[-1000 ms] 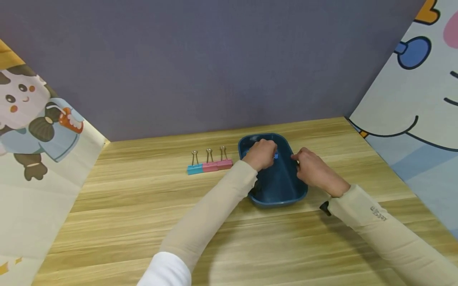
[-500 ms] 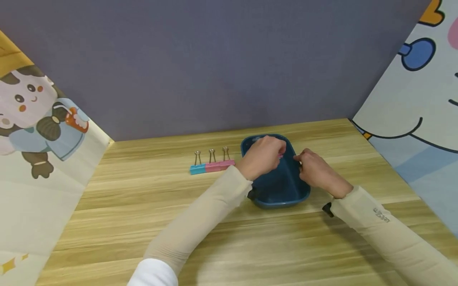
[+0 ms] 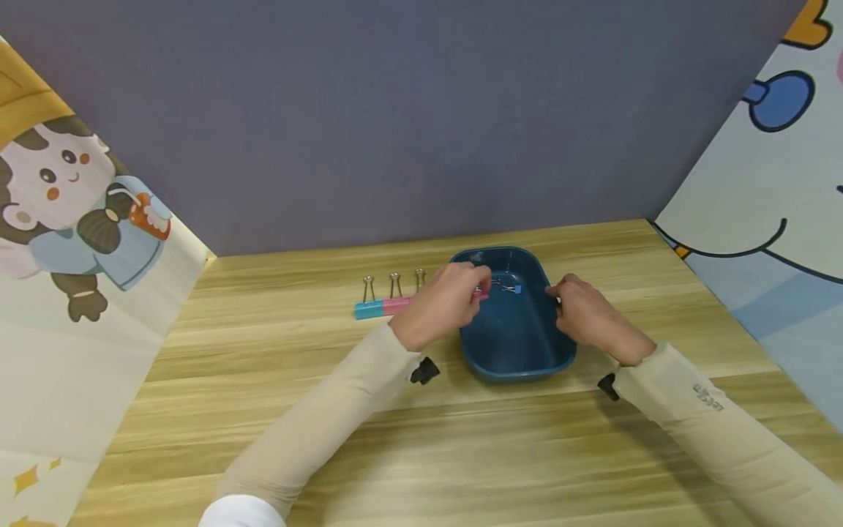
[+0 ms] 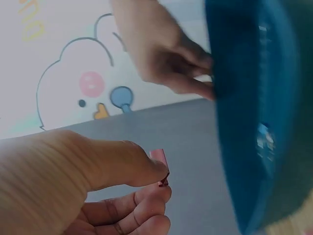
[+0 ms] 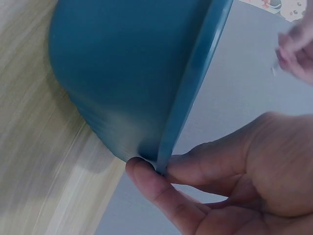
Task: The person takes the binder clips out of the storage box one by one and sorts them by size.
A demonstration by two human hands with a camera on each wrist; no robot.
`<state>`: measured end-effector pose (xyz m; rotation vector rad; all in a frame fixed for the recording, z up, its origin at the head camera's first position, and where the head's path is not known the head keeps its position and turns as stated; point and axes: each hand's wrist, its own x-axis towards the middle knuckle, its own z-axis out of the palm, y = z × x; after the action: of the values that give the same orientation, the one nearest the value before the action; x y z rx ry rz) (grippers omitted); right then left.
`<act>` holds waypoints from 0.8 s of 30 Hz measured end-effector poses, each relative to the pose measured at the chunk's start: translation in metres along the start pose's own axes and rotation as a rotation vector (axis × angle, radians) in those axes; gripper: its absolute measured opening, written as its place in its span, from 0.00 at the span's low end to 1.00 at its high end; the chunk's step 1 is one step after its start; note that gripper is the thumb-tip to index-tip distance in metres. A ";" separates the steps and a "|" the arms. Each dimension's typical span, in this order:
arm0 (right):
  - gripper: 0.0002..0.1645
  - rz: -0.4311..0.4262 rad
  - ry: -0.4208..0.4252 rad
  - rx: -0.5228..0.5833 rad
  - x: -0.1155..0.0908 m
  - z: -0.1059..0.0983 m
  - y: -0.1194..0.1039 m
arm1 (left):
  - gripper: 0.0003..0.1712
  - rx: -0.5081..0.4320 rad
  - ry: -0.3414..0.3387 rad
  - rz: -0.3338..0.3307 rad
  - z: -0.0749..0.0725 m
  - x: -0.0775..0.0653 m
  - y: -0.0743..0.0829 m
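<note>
My left hand (image 3: 443, 304) pinches a small pink binder clip (image 4: 159, 156) between thumb and index finger. It is raised above the left rim of a dark blue plastic bin (image 3: 507, 340). With thumb and fingers, my right hand (image 3: 586, 315) grips the bin's right rim, clearly seen in the right wrist view. Inside the bin, toward its far end, lies a blue binder clip (image 3: 517, 289) with silver handles; another silver handle shows beside it. Left of the bin, a teal binder clip (image 3: 368, 309) and pink binder clip (image 3: 395, 306) stand in a row, partly hidden by my left hand.
The bin stands on a wood-grain table (image 3: 369, 454). A grey-purple panel (image 3: 421, 124) rises behind the table, and cartoon-printed panels flank it on both sides.
My left hand was down in the bin; it has come up and moved left with the pink binder clip, uncovering the blue one. My right hand keeps its grip on the rim.
</note>
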<state>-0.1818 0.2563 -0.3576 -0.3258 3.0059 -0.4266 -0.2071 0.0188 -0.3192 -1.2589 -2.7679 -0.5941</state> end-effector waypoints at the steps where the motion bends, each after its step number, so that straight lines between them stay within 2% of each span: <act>1: 0.24 0.003 -0.002 0.002 0.000 0.000 -0.001 | 0.07 0.002 0.002 -0.007 0.000 -0.004 -0.004; 8: 0.25 0.015 -0.022 0.005 0.000 -0.001 -0.003 | 0.11 -0.029 -0.025 -0.082 0.006 -0.035 -0.041; 11: 0.25 0.019 -0.026 0.004 0.000 -0.001 -0.003 | 0.09 -0.016 -0.042 -0.122 0.011 -0.044 -0.058; 15: 0.25 0.012 -0.029 -0.003 0.001 0.000 -0.002 | 0.05 -0.005 -0.103 -0.175 0.021 -0.052 -0.078; 17: 0.25 0.009 -0.034 -0.004 0.001 0.001 -0.001 | 0.07 -0.007 -0.139 -0.192 0.028 -0.055 -0.086; 19: 0.25 0.010 -0.036 -0.007 0.002 0.001 0.000 | 0.09 -0.011 -0.161 -0.193 0.034 -0.057 -0.092; 24: 0.24 0.017 -0.034 -0.009 0.003 0.001 0.000 | 0.19 -0.027 -0.147 -0.110 0.048 -0.057 -0.101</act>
<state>-0.1844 0.2554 -0.3584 -0.3045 2.9765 -0.4022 -0.2370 -0.0648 -0.4080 -1.2081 -2.9759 -0.5690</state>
